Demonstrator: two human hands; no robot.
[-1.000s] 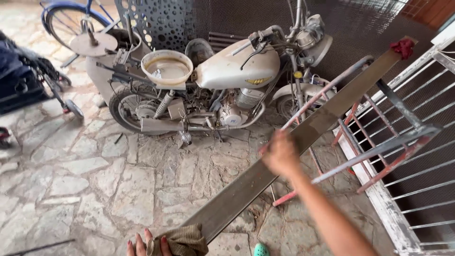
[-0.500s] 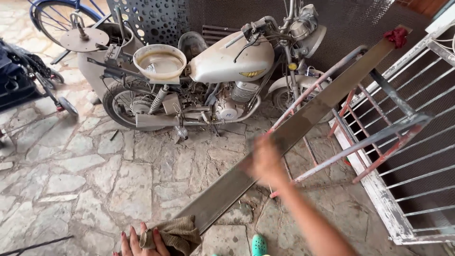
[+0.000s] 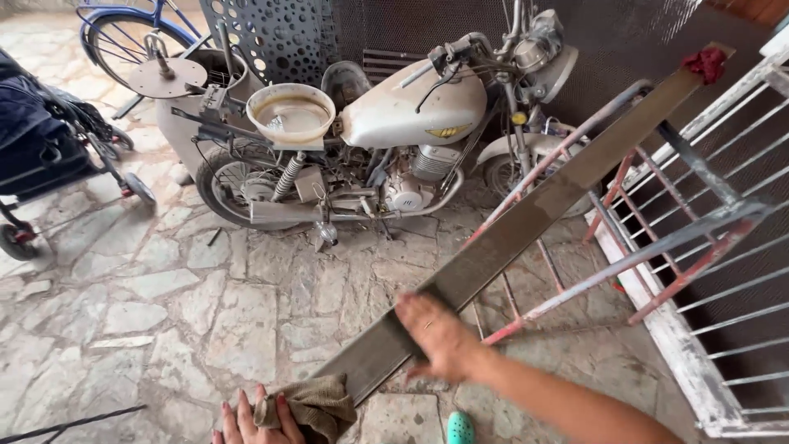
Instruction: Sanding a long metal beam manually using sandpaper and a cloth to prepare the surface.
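Note:
A long flat grey metal bar [image 3: 534,218] slants from the bottom centre up to the top right, where a red rag [image 3: 708,62] hangs on its far end. My right hand [image 3: 440,337] lies across the bar's lower part, fingers curled over its edge. At the bottom edge my left hand [image 3: 246,421] grips a crumpled brown cloth [image 3: 316,403] against the bar's near end. The bar leans on a red and grey metal frame [image 3: 657,247].
A dusty white motorcycle [image 3: 411,115] stands behind, with a shallow bowl [image 3: 292,115] on its seat. A dark stroller [image 3: 41,156] is at the left and a blue bicycle wheel [image 3: 123,33] at the top left. White railing [image 3: 682,329] is on the right. The floor is stone paving.
My right hand has slid down the bar toward me, from its middle to its lower part. My left hand and the cloth have come further into view.

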